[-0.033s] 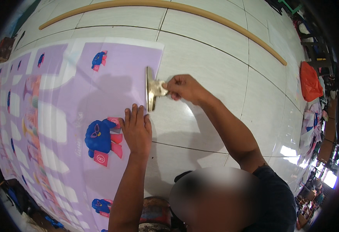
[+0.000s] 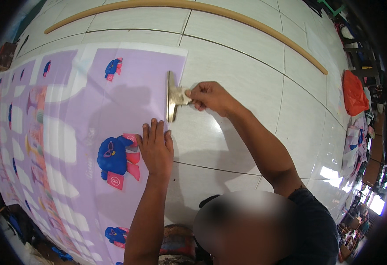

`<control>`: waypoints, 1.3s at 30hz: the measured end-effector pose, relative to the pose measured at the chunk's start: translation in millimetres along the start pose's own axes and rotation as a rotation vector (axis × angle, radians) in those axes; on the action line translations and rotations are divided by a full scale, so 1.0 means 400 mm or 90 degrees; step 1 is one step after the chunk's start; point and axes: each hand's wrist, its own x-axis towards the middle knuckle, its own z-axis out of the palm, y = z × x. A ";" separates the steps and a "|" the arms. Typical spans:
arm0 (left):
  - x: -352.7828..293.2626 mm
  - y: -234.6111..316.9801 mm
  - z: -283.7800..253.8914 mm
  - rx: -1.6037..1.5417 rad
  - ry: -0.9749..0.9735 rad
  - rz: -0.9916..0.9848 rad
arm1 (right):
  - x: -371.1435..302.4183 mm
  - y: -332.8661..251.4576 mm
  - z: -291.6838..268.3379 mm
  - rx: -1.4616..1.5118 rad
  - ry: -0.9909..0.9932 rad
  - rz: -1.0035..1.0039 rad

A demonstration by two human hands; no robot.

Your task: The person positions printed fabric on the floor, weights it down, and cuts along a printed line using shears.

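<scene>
A large lilac printed sheet with blue and pink cartoon figures lies over the tiled floor. My left hand rests flat on its right edge, fingers stretched out, beside a blue figure. At that same edge, just beyond my left fingertips, is a wide metal bulldog clip. My right hand pinches the clip's tail between thumb and fingers from the right. The clip's long jaw lies along the sheet's edge; whether it grips the sheet cannot be told.
A long tan pole lies across the far floor. At the right are a red plastic bag and crumpled printed material. A rusty round container stands near me, beside my left forearm. White floor tiles extend right of the sheet.
My right hand and the bulldog clip have shifted slightly away from me along the sheet's edge. My left hand and the sheet stay in place.
</scene>
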 end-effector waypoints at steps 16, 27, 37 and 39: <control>0.005 -0.010 0.014 0.022 0.024 -0.008 | 0.052 -0.030 0.016 -0.019 0.117 0.000; -0.012 -0.013 -0.033 -0.024 0.039 0.036 | 0.016 -0.074 0.021 -0.237 0.193 0.010; -0.376 -0.436 -0.383 -0.023 0.107 -0.161 | -0.081 -0.034 0.110 -0.301 0.284 -0.307; -0.505 -0.519 -0.472 0.029 0.075 -0.232 | -0.108 -0.013 0.170 -0.340 0.227 -0.367</control>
